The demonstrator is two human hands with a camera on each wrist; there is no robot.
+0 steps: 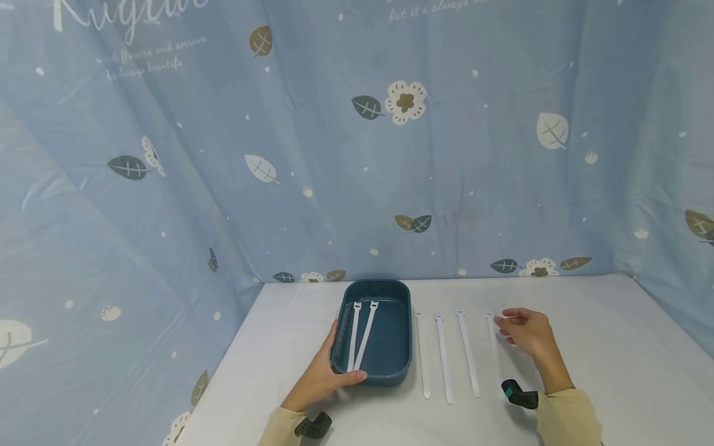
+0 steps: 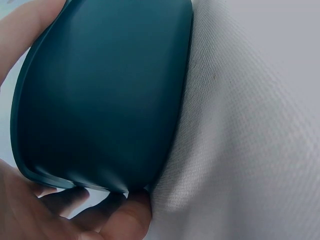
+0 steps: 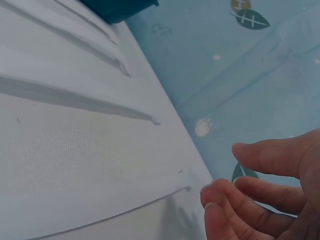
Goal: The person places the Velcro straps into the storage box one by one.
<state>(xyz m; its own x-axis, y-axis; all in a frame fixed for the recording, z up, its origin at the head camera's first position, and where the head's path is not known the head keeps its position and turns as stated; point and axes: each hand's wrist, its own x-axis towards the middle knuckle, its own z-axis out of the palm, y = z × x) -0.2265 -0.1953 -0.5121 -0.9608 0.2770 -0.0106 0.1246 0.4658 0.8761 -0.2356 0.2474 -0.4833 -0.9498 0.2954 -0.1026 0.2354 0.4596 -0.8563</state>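
Left hand (image 1: 320, 378) grips tray (image 1: 390, 365); right hand (image 1: 527, 331) touches rightmost strap (image 1: 494, 353).

A pale blue curtain (image 1: 357, 142) is hanging as the backdrop, wrapping round on the left and right sides. It is showing printed leaves, white flowers and small dots, with white lettering running along the top. Folds are creasing the cloth diagonally. Below it, a table under a white cloth (image 1: 613, 347) is stretching forward, its woven texture showing close up. Soft, even light is falling across everything.
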